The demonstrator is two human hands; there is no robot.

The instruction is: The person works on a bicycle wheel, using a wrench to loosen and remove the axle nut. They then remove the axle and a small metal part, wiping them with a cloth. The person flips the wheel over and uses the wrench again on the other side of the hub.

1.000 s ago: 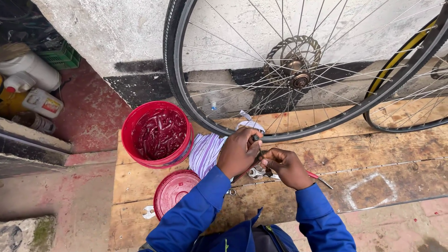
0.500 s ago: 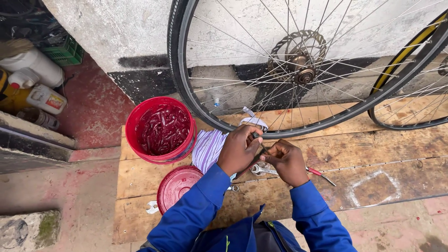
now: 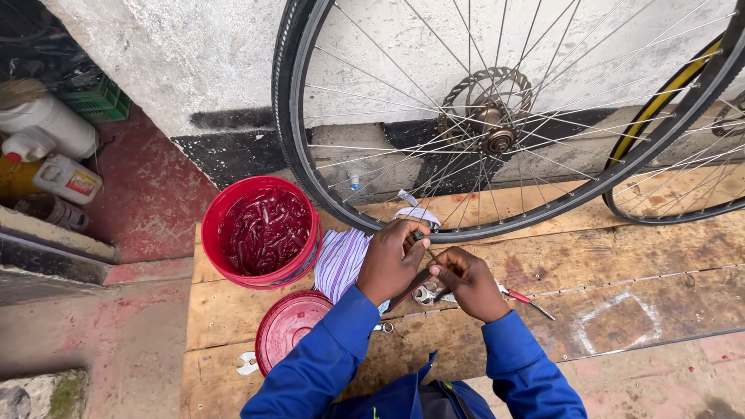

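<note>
Both hands are curled tight, close together, just under the rim of the big bicycle wheel [image 3: 497,132]. The left hand [image 3: 392,262] is closed around a thin dark tool [image 3: 425,247], with its fingertips pinching the top end right beside the tyre. The right hand [image 3: 468,283] is closed too, and its thumb and fingers pinch the lower part of the same thin tool (it is too small to tell just what kind of tool it is). Under the hands lie some small metal parts [image 3: 426,293], partly hidden by the fingers, and a red-handled screwdriver [image 3: 525,299] pokes out beside the right hand. A striped cloth [image 3: 341,260] lies on the wooden boards [image 3: 621,264], with the left hand covering one side of it. The wheel is cut off at the top of the view, and a second wheel with a yellow rim [image 3: 683,178] is cut off at the right edge. A red bucket [image 3: 262,233] stands left of the cloth, full of dark red shiny stuff that is hard to make out. Its red lid [image 3: 289,330] lies flat near the left sleeve, with a small spanner [image 3: 247,361] just beside it. White plastic bottles [image 3: 54,147] stand far to the left.
</note>
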